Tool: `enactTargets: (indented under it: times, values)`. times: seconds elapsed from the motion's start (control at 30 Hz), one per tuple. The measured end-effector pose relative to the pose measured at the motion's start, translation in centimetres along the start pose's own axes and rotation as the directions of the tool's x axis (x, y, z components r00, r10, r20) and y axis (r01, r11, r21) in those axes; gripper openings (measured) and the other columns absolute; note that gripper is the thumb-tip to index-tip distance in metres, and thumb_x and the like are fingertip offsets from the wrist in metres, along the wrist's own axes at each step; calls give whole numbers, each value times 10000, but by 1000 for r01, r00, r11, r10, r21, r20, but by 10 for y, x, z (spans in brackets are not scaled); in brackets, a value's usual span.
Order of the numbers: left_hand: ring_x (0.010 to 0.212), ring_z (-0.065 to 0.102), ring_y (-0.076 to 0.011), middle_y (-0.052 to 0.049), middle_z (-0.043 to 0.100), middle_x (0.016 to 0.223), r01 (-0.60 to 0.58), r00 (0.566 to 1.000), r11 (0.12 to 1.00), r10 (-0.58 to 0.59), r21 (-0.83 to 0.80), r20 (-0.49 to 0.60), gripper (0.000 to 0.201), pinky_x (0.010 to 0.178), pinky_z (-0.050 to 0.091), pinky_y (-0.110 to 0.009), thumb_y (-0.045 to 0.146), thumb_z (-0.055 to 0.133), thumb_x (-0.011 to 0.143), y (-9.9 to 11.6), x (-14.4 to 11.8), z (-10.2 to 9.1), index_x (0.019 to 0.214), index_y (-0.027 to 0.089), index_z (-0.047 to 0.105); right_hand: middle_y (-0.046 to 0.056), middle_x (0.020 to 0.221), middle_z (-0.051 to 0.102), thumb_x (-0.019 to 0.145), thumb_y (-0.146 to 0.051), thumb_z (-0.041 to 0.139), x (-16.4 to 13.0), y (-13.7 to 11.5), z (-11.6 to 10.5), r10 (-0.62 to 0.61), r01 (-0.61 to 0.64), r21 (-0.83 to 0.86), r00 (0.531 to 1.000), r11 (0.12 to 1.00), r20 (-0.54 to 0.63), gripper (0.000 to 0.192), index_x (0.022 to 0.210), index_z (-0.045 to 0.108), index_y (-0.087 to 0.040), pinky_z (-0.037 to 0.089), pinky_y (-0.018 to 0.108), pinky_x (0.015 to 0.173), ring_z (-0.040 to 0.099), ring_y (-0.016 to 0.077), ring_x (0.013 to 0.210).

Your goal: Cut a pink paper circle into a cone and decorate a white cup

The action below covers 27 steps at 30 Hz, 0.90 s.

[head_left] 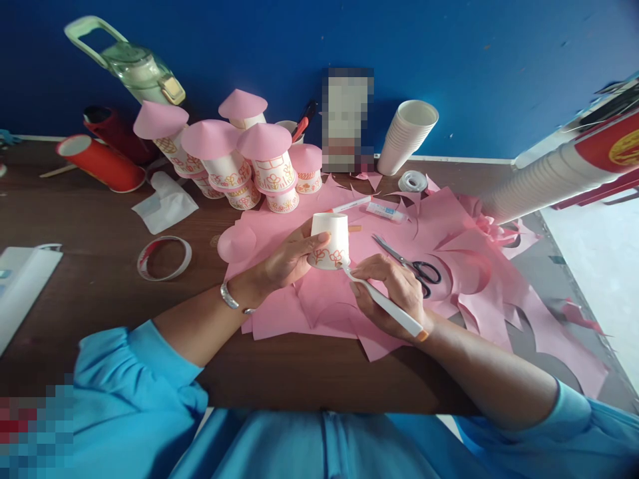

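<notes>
My left hand (294,251) is closed around a white paper cup (330,231), held upside down above the pink paper. Orange flower drawings run along the cup's lower band. In my right hand (392,293) is a white marker (392,309) with an orange end; its tip meets the cup near the lower right rim. Under both hands lie sheets of pink paper (279,313). Just right of my right hand rest scissors (407,263) with black handles. A small pink paper cone (237,244) sits to the left of my left hand.
Several decorated cup towers with pink cone roofs (264,141) stand at the back. Behind the paper are a stack of white cups (409,136), clear tape (413,180) and a glue tube (385,212). A tape roll (164,258), red cup (100,163) and green bottle (137,70) are leftward.
</notes>
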<state>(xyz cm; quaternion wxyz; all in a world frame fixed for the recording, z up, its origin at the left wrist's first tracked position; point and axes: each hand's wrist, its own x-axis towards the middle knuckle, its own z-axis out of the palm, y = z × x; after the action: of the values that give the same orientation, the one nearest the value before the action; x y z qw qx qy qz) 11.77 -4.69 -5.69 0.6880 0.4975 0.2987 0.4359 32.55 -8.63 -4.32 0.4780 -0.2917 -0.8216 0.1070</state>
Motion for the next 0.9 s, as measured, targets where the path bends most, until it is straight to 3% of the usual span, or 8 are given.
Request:
enactTargets:
  times: [0.1, 0.27, 0.43, 0.9]
  values:
    - [1324, 633, -311, -101, 753, 1274, -13, 1000, 999, 13, -29, 22, 373, 1059, 561, -451, 493, 702, 947, -3, 0, -2, 1227, 250, 730, 2, 809, 733, 877, -69, 631, 0, 0, -1, -6, 6, -3, 1000, 1000, 1, 262, 1070, 604, -246, 598, 268, 612, 727, 161, 671]
    - [1335, 634, -328, -129, 730, 1338, 60, 997, 985, -51, -164, 63, 503, 1065, 553, -473, 487, 650, 989, -13, 0, -8, 1428, 243, 619, -6, 773, 719, 863, -63, 630, -1, -2, -1, -38, 38, 36, 999, 999, -3, 310, 1111, 621, -248, 582, 262, 568, 728, 171, 652]
    - [1332, 641, -331, -142, 721, 1356, 61, 997, 977, -48, -204, 68, 519, 1073, 543, -471, 449, 643, 1001, -17, 0, -10, 1471, 235, 585, 2, 773, 714, 876, -66, 639, -2, -2, 2, -61, 61, 55, 998, 997, 2, 287, 1106, 619, -236, 595, 262, 581, 724, 167, 644]
    - [1166, 681, -287, -105, 721, 1299, 59, 998, 996, -57, -65, 27, 534, 913, 576, -392, 520, 691, 948, -1, -1, 1, 1400, 248, 612, 1, 806, 729, 912, -95, 640, -1, -1, 1, -50, 50, -14, 998, 999, 28, 234, 1087, 607, -246, 609, 271, 616, 740, 163, 677]
